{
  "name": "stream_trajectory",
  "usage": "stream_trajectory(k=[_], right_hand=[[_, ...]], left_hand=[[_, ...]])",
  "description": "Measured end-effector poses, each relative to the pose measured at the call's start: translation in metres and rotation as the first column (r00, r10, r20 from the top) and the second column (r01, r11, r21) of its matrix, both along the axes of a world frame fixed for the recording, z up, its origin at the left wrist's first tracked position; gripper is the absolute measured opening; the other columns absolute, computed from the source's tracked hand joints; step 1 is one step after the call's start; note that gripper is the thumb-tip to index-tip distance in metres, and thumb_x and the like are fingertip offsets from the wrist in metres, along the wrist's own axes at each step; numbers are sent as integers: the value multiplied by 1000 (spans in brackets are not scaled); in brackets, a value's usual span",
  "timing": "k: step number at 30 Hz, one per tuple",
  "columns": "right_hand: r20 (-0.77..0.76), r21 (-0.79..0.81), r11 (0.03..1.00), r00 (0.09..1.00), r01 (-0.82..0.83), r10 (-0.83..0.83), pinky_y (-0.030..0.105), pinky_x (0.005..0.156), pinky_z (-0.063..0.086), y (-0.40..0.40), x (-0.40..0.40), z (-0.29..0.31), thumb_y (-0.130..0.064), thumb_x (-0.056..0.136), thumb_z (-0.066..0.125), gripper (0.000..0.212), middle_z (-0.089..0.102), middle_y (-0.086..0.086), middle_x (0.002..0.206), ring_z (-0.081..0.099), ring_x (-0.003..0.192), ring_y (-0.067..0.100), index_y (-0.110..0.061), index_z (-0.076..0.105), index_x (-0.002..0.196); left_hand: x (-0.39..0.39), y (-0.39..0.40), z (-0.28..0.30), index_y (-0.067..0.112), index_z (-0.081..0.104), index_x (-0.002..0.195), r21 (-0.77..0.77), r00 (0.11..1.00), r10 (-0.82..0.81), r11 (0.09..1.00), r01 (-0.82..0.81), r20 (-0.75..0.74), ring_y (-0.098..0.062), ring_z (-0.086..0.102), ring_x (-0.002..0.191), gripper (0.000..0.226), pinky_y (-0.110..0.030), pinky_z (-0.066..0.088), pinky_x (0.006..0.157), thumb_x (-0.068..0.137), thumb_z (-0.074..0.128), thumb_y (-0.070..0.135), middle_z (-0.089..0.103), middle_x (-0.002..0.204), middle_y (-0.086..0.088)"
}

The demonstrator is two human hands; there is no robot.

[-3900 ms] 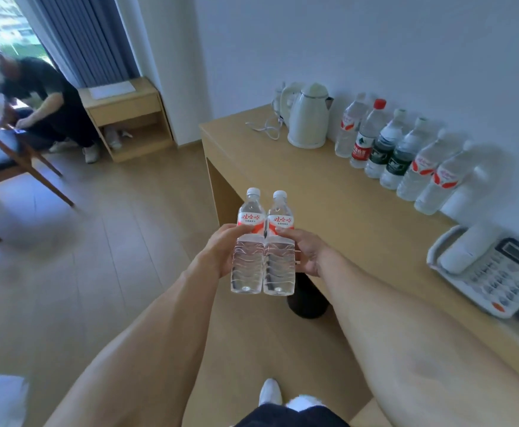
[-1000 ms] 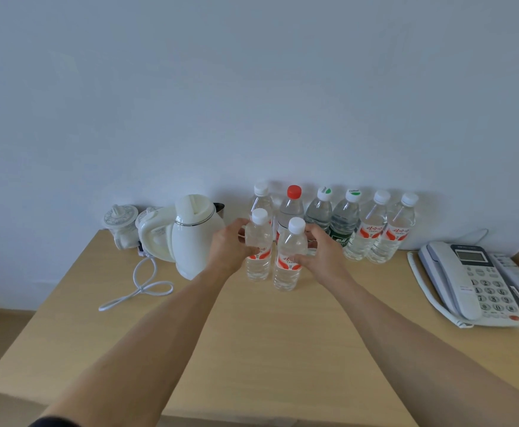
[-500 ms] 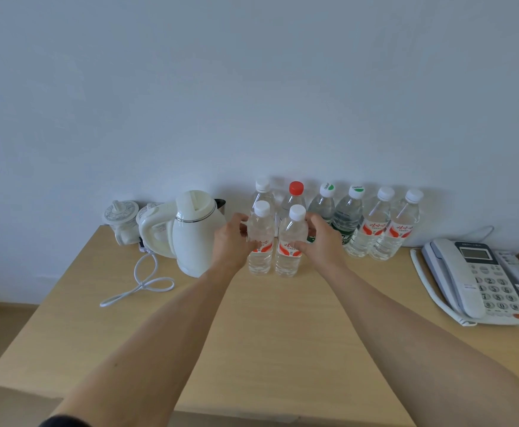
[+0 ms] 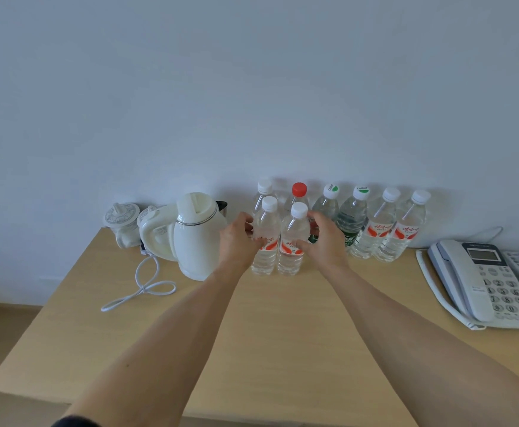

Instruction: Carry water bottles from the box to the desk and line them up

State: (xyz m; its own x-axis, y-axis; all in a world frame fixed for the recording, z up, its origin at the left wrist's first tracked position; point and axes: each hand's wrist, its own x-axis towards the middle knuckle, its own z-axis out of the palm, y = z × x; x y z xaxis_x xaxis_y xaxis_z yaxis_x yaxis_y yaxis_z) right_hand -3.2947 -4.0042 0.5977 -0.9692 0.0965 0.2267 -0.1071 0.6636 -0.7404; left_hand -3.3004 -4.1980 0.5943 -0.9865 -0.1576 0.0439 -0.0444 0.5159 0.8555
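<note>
- My left hand (image 4: 239,240) was wrapped around the left bottle (image 4: 264,238), fingers curled at label height, with the bottle upright and its base seemingly on the desk (image 4: 283,334).
- My right hand (image 4: 324,241) gripped the right bottle (image 4: 293,241) the same way, thumb across the red-and-white label.
- The two bottles stood touching each other, just in front of the back row (image 4: 360,223) of six bottles lined against the wall (image 4: 252,87), and just beside the white kettle (image 4: 198,235) on my left.
- I judged each bottle full, so moderately heavy for its size; the thin clear plastic would give under a hard squeeze, and the ribbed lower body looked slick.
- The label band at mid-height seemed the best hold: firm enough, and close to the balance point, so the bottle would not tip.
- Narrow bases meant a nudge could topple them into the row behind; I would let go gently, one hand at a time.
- The kettle's cord (image 4: 142,288) lay looped on the desk to the left, and a telephone (image 4: 480,282) sat well apart on the right.
</note>
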Motion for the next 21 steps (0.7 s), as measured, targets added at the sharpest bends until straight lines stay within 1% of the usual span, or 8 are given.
stream_trajectory(k=[2,4,8,11,13,16,18,21], right_hand=[[11,-28,1000,1000,3,-2,30,84,48,1,0,-1,-17,69,89,60,65,2,102,60,96,19,-15,59,120],[18,-43,999,1000,-1,2,28,82,46,1,0,-2,-17,69,89,59,65,1,99,61,94,19,-17,58,119],[39,-71,997,999,-12,15,23,78,44,0,-3,-5,-19,70,89,60,64,-5,96,61,93,14,-21,58,120],[32,-77,997,999,-17,19,14,72,40,0,-4,-6,-20,70,90,59,63,-7,93,60,90,13,-22,58,119],[28,-69,997,999,-19,21,16,72,41,0,-6,-6,-19,70,89,59,65,-3,96,61,90,15,-21,58,120],[10,-40,999,1000,-27,27,13,70,40,0,-8,-5,-18,70,89,59,65,1,95,61,88,17,-19,59,120],[2,-41,999,1000,-29,29,18,71,41,0,-7,-6,-19,70,89,59,64,1,94,59,86,17,-18,59,120],[0,-56,998,1000,-17,17,25,77,43,3,-4,-8,-15,70,88,58,62,-3,92,58,88,16,-17,59,120]], left_hand=[[0,0,-2,15,61,115,-13,1000,-3,1000,3,4,-17,68,90,49,-28,55,78,72,85,17,71,97,-2],[0,0,-2,17,61,119,-13,1000,-3,1000,3,4,-15,68,88,53,-18,50,69,72,85,20,71,96,0],[3,0,1,21,57,117,-15,1000,-27,1000,27,13,-7,65,82,57,-5,40,56,69,86,17,68,91,5],[6,1,-2,22,56,111,-19,999,-38,999,38,3,-6,64,77,56,-7,42,54,67,89,16,66,86,9],[6,0,-4,19,58,111,-18,999,-36,999,36,-20,-7,64,75,52,-5,42,55,68,88,14,66,83,11],[4,-2,-8,18,61,114,-43,998,-24,999,22,-60,-14,66,83,49,-10,45,63,72,86,15,70,88,6],[5,-2,-12,18,61,114,-42,996,-5,999,1,-87,-13,66,85,48,-22,51,72,73,87,16,73,92,4],[7,2,-19,17,61,116,-35,993,27,999,-31,-118,-14,66,86,50,-28,53,77,74,87,13,73,92,3]])
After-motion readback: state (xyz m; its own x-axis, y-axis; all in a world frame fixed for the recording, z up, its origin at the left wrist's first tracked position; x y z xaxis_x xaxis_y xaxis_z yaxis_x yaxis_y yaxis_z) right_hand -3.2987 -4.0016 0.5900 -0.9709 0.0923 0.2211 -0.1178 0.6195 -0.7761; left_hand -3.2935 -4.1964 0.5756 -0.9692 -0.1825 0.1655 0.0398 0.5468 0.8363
